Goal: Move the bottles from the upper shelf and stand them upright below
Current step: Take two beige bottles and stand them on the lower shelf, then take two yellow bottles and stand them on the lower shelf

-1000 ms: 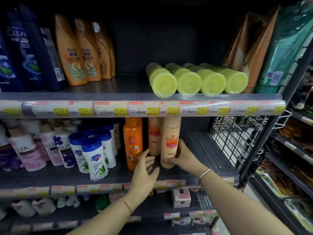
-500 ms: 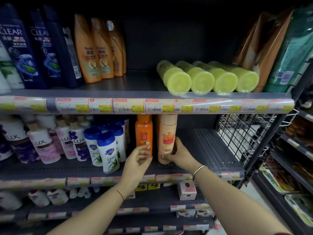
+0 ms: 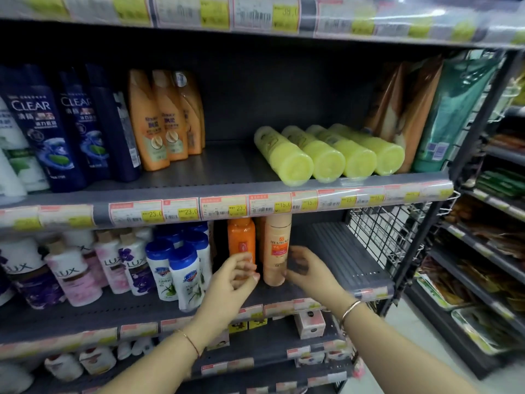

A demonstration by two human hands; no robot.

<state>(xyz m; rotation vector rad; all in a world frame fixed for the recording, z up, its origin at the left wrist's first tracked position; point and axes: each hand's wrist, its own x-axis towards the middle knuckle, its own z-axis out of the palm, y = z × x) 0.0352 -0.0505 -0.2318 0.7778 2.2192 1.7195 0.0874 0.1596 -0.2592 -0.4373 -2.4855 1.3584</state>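
Observation:
Several yellow-green bottles [image 3: 326, 155] lie on their sides on the upper shelf [image 3: 221, 191], caps facing me. On the lower shelf [image 3: 142, 311] a peach bottle [image 3: 277, 245] stands upright next to an orange bottle [image 3: 241, 237]. My right hand [image 3: 309, 268] is just right of the peach bottle's base, fingers apart and off it. My left hand [image 3: 230, 280] is in front of the orange bottle with curled, spread fingers, holding nothing that I can see.
Dark blue shampoo bottles [image 3: 42, 129] and orange shampoo bottles [image 3: 159, 118] stand at the upper left, refill pouches [image 3: 406, 109] at the upper right. White blue-capped bottles [image 3: 181, 268] and pink bottles [image 3: 76, 277] fill the lower left. A wire basket [image 3: 386, 237] hangs at right.
My right hand has let go of the peach bottle and drawn back slightly. The view has tilted upward, so a higher shelf edge now shows.

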